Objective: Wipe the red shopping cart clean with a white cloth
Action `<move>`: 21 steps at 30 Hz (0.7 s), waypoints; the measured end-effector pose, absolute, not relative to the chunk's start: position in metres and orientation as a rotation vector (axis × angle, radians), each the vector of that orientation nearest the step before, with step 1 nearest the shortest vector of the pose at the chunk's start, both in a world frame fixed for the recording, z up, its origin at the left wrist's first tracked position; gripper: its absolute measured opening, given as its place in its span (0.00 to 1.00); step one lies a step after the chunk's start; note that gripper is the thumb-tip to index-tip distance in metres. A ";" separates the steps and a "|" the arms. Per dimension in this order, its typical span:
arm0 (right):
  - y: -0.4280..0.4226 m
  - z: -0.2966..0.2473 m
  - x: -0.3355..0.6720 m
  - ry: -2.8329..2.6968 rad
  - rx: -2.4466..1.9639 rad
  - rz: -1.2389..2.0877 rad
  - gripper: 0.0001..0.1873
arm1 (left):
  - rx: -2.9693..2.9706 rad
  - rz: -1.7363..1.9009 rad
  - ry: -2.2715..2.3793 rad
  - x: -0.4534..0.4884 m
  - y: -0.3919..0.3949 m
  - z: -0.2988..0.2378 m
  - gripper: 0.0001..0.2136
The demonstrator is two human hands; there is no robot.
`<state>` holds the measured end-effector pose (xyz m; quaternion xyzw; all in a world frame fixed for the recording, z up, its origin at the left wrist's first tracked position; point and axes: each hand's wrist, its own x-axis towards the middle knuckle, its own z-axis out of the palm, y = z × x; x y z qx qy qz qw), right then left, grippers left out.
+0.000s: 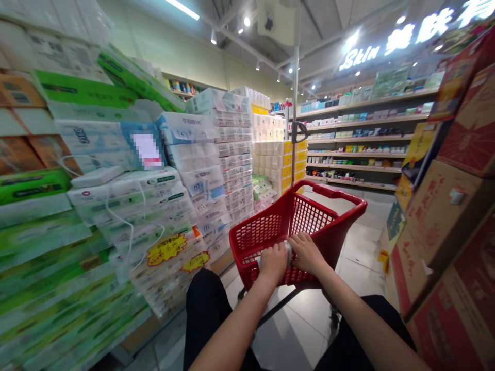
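A red plastic shopping cart [266,222] stands in front of me, its basket walls pierced with small holes. My left hand [274,262] is closed at the near edge of the cart, fingers curled over. Close beside it, my right hand [305,251] is closed at the same edge. Between the two hands shows a small white piece [288,251], mostly covered by the fingers; I cannot tell whether it belongs to the cart's handle. Both palms are hidden.
Tall stacks of wrapped tissue packs [201,170] line the left side, with a white cable [131,226] hanging down. Cardboard boxes [444,216] are piled on the right. A pole [296,103] rises near the cart. Stocked shelves [356,139] stand behind, beyond the tiled floor [359,247].
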<state>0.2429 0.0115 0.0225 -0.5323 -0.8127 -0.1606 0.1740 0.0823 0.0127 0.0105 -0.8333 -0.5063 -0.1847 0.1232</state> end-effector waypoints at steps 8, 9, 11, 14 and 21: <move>0.010 0.022 0.255 -2.325 -1.432 -0.403 0.23 | -2.647 -0.551 -1.349 0.027 -0.003 0.007 0.12; 0.011 0.021 0.257 -2.325 -1.425 -0.401 0.24 | -2.677 -0.572 -1.346 0.011 -0.006 0.005 0.12; 0.012 0.021 0.259 -2.329 -1.405 -0.397 0.26 | -2.747 -0.623 -1.268 -0.022 -0.010 0.000 0.14; 0.014 0.022 0.261 -2.357 -1.367 -0.390 0.26 | -2.802 -0.692 -1.070 -0.061 -0.009 -0.010 0.14; 0.009 0.028 0.255 -2.341 -1.481 -0.452 0.27 | -2.672 -0.743 -1.100 -0.057 -0.003 -0.021 0.12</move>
